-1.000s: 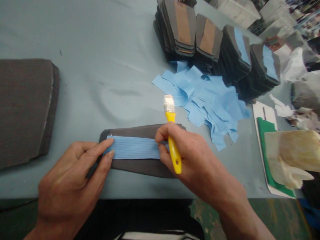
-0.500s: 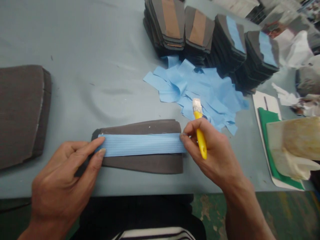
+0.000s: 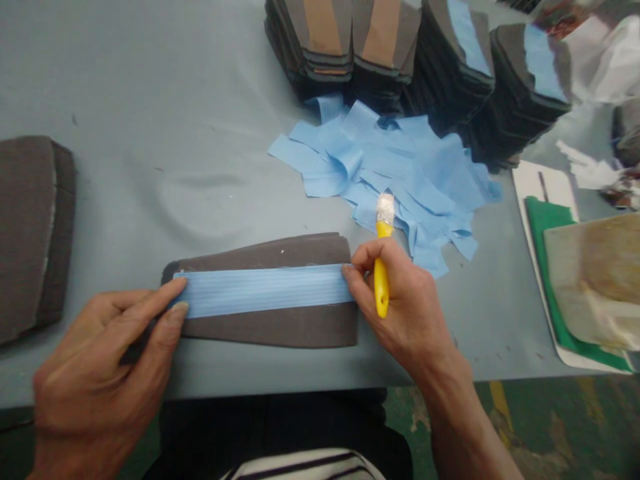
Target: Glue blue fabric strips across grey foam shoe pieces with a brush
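Note:
A blue striped fabric strip (image 3: 265, 290) lies lengthwise over a dark grey tapered piece (image 3: 280, 328) near the table's front edge. At the strip's left end, my left hand (image 3: 110, 360) pinches it between thumb and forefinger. My right hand (image 3: 400, 293) pinches the strip's right end at the edge of the grey piece. That hand also holds a yellow brush (image 3: 382, 280), its whitish bristles pointing up and away. Beyond the brush lies a loose heap of blue fabric strips (image 3: 390, 160).
Stacks of dark pieces topped with brown (image 3: 323, 27) or blue strips (image 3: 544, 63) stand at the back. Another dark stack (image 3: 25, 233) is at the left. On the right, a stained container (image 3: 595, 280) sits on a green sheet (image 3: 550, 220).
The strip, grey piece and both hands appear slightly farther left, as does the left stack, while the camera view has shifted. Both hands keep their pinch on the strip.

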### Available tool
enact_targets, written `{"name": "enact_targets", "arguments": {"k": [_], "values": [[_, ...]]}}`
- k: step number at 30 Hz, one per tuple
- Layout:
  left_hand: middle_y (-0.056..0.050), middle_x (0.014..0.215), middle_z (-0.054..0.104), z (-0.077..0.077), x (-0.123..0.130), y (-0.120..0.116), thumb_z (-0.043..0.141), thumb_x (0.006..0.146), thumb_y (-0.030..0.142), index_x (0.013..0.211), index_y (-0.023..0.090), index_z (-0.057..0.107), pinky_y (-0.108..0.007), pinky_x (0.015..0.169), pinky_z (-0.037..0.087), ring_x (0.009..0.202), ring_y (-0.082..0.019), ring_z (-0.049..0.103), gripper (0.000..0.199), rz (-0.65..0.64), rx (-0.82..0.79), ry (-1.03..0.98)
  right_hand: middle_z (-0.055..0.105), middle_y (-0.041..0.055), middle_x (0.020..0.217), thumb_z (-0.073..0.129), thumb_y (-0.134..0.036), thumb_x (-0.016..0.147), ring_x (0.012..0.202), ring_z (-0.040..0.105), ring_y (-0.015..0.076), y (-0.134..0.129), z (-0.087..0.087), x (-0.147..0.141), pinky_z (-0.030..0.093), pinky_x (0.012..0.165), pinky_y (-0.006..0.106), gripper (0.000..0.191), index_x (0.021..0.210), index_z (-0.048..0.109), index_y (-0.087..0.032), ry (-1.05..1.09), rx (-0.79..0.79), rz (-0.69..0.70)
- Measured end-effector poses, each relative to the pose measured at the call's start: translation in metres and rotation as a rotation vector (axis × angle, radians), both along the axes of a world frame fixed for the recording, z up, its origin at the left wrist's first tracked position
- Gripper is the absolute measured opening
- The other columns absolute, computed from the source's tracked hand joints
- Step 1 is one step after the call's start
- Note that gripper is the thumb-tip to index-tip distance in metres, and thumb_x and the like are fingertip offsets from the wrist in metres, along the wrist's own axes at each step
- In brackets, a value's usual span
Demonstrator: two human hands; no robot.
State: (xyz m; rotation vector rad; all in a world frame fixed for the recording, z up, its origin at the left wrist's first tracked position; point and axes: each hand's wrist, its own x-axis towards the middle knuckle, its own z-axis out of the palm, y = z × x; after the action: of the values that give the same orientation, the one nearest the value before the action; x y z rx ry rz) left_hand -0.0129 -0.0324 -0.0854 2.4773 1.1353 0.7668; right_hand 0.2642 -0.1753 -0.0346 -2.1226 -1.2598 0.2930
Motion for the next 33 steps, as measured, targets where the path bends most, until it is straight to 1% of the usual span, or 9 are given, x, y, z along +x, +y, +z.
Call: {"name": "enact_targets", "arguments": {"k": [3,8,13,19,23,26,28,30,33], "values": [[-0.008,0.107,0.071,0.002,0.001,-0.002,0.065,0.101,0.031,0.139,0.031,0.072,-0.040,0.080,0.050,0.089,-0.023,0.067,0.039,-0.013,0.014,-0.020,0.063,-0.0049,0.078,0.060,-0.021,0.095,0.061,0.059,0.0132,0.000,0.000,0.000,0.041,0.061,0.025,0.006,0.093,0.055,-0.024,-0.002,-0.010,-0.001],[-0.007,0.107,0.071,0.004,0.003,-0.003,0.066,0.101,0.028,0.138,0.031,0.072,-0.039,0.081,0.050,0.089,-0.023,0.067,0.038,-0.005,0.022,-0.003,0.064,-0.0052,0.078,0.061,-0.021,0.095,0.066,0.062,0.0137,0.000,-0.003,0.000,0.042,0.062,0.025,0.007,0.093,0.055,-0.025,-0.014,0.013,-0.011],[-0.008,0.106,0.072,0.005,0.005,-0.003,0.064,0.102,0.030,0.138,0.025,0.073,-0.039,0.078,0.049,0.088,-0.023,0.066,0.037,-0.021,0.037,0.002,0.066,-0.0039,0.081,0.061,-0.023,0.095,0.067,0.063,0.0150,-0.001,-0.005,0.001,0.043,0.063,0.026,0.006,0.094,0.056,-0.025,-0.020,0.002,-0.035],[-0.007,0.108,0.072,0.004,0.003,-0.004,0.065,0.101,0.028,0.140,0.029,0.071,-0.038,0.079,0.049,0.090,-0.024,0.067,0.039,-0.008,0.029,-0.005,0.065,-0.0046,0.080,0.062,-0.027,0.097,0.066,0.062,0.0147,-0.002,-0.007,0.002,0.043,0.063,0.027,0.008,0.093,0.056,-0.025,-0.026,-0.003,-0.049],[-0.009,0.107,0.072,0.001,0.003,-0.003,0.065,0.102,0.030,0.137,0.024,0.073,-0.039,0.079,0.049,0.089,-0.024,0.068,0.037,-0.007,0.035,-0.009,0.064,-0.0045,0.078,0.064,-0.031,0.097,0.063,0.060,0.0143,-0.008,-0.006,0.010,0.044,0.061,0.027,0.010,0.094,0.056,-0.025,-0.050,-0.004,-0.101],[-0.009,0.106,0.072,0.001,0.004,-0.003,0.065,0.102,0.031,0.134,0.023,0.074,-0.039,0.079,0.049,0.089,-0.024,0.067,0.035,-0.005,0.050,-0.012,0.064,-0.0042,0.077,0.067,-0.033,0.096,0.058,0.058,0.0137,-0.016,-0.001,0.014,0.044,0.058,0.027,0.013,0.094,0.057,-0.025,-0.114,0.049,-0.171],[-0.008,0.105,0.072,0.003,0.005,-0.004,0.063,0.103,0.030,0.133,0.022,0.074,-0.037,0.078,0.050,0.088,-0.023,0.068,0.033,-0.009,0.069,0.001,0.064,-0.0044,0.075,0.069,-0.034,0.097,0.054,0.056,0.0136,-0.017,0.002,0.009,0.044,0.056,0.028,0.014,0.095,0.059,-0.025,-0.164,0.090,-0.205],[-0.006,0.103,0.071,0.006,0.007,-0.006,0.061,0.104,0.028,0.133,0.022,0.073,-0.034,0.079,0.052,0.087,-0.020,0.068,0.031,-0.019,0.074,0.004,0.065,-0.0037,0.075,0.071,-0.035,0.099,0.054,0.058,0.0143,-0.014,0.005,-0.002,0.044,0.054,0.029,0.016,0.096,0.059,-0.025,-0.200,0.130,-0.186],[-0.002,0.101,0.068,0.010,0.008,-0.008,0.060,0.105,0.023,0.135,0.026,0.071,-0.032,0.082,0.052,0.089,-0.018,0.067,0.032,-0.039,0.019,-0.009,0.068,-0.0021,0.080,0.067,-0.025,0.102,0.059,0.062,0.0151,0.000,0.006,-0.026,0.046,0.057,0.029,0.010,0.097,0.058,-0.025,-0.247,0.180,-0.040]]}}
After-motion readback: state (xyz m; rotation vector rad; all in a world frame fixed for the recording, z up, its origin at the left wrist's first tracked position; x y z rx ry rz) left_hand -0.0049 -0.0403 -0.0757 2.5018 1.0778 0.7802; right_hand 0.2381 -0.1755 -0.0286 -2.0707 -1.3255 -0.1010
